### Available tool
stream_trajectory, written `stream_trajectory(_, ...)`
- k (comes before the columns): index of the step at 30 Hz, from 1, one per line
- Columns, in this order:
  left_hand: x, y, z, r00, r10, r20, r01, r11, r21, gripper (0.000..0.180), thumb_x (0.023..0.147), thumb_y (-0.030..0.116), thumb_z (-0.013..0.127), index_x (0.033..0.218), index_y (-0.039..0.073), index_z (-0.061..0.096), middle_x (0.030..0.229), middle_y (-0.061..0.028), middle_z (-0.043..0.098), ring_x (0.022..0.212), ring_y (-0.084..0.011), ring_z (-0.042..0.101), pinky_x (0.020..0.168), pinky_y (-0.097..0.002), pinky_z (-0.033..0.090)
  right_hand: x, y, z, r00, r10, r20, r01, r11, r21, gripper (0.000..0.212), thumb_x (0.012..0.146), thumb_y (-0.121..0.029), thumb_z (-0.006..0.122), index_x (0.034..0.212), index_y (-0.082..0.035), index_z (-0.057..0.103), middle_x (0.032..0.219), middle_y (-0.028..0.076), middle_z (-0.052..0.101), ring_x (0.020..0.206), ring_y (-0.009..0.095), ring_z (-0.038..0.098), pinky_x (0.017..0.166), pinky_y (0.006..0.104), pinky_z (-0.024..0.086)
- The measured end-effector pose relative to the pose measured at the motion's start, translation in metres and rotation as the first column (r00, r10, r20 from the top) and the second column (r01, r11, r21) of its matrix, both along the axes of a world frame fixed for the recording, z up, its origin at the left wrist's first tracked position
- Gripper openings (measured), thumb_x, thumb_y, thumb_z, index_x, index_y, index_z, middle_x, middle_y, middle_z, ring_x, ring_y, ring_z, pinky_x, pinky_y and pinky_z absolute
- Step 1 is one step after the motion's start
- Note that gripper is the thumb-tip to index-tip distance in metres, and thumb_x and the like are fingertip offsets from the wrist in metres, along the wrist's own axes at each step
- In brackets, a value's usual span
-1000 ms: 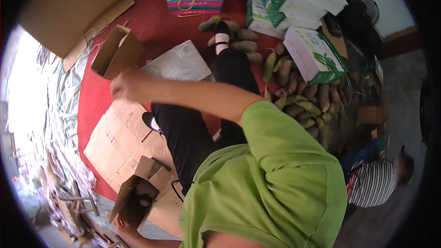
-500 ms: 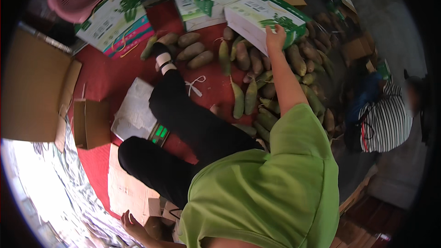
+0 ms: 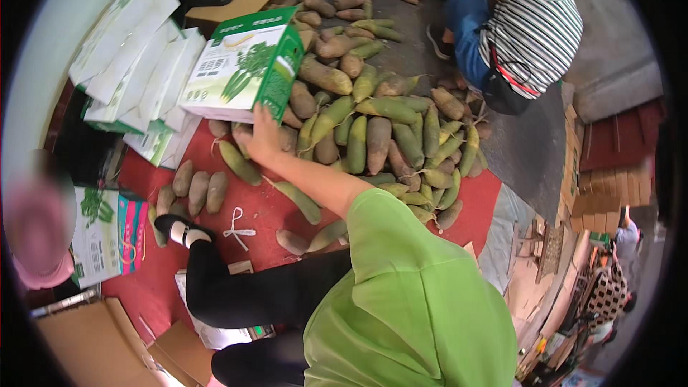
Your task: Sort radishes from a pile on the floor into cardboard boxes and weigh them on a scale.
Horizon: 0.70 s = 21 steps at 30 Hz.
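Observation:
My right hand (image 3: 264, 136) reaches out to the near edge of a white and green carton (image 3: 240, 64) printed with green vegetables. Its fingers look stretched and apart, touching or close beside the carton's near corner. Under and beside the carton lie long green radishes (image 3: 357, 145) and brownish, soil-covered ones (image 3: 378, 145) in a wide heap. One green radish (image 3: 238, 163) lies just below my right hand. My left hand is out of the picture.
Several white cartons (image 3: 143, 57) are stacked left of the carton. A scale (image 3: 215, 331) is partly hidden by my legs on the red mat (image 3: 261, 222). A person in a striped shirt (image 3: 534, 25) crouches at the right, beyond the heap. A brown box (image 3: 100, 344) stands lower left.
The view has swung right, showing more of the heap and the crouching person. My right hand has shifted from the carton's top to its near edge. My left hand has left the view.

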<state>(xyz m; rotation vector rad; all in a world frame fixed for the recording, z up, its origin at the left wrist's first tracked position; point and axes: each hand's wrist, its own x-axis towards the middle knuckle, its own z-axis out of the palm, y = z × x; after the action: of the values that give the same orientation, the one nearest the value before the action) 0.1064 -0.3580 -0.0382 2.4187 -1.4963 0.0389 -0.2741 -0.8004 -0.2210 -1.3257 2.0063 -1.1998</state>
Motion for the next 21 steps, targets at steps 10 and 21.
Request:
stream_trajectory(10,0.022,-0.068,-0.019,0.976,-0.12,0.18,0.144,0.982,-0.124,0.016,0.085,0.026,0.069,0.093,0.012,0.073,0.092,-0.0087,0.067,0.089,-0.0261,0.062,0.082,-0.0381,0.049,-0.101,-0.055,-0.001,0.984,-0.103,0.144,0.091,0.992,0.085,0.046,0.083,-0.029,0.062,0.117,0.001,0.055,0.11,0.023,0.06,0.103,0.035,0.058,0.088,0.0418,0.047)
stream_trajectory(21,-0.032,-0.355,-0.149,0.897,-0.245,-0.369,0.386,0.84,0.382,0.032,0.084,0.035,0.066,0.1,0.007,0.071,0.099,-0.0186,0.068,0.086,-0.0258,0.063,0.072,-0.0413,0.049,-0.138,-0.097,0.007,0.953,-0.189,0.238,0.121,0.954,0.276,0.085,0.075,-0.045,0.068,0.141,-0.006,0.033,0.135,0.026,0.039,0.121,0.041,0.045,0.103,0.0432,0.038)
